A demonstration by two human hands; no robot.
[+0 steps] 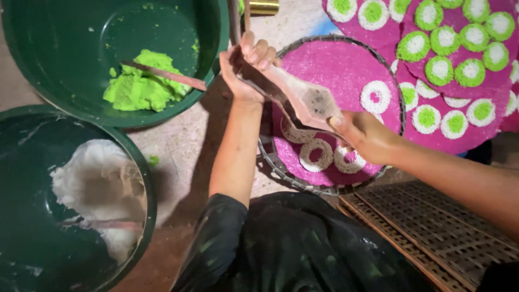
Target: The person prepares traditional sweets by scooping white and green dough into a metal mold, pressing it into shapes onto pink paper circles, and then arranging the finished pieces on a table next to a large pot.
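1. Two hands grip one long wooden mould, a flat, worn board with a diamond-shaped head; the left hand clamps its upper end, the right hand pinches its lower end.
2. The mould is held tilted just above a round woven tray lined with a grainy pink disc bearing white rings.
3. To the left, one green basin holds crumbly green dough, and another basin holds white dough.
4. At upper right, pink discs carry green-centred rings; a wooden lattice lies at lower right.
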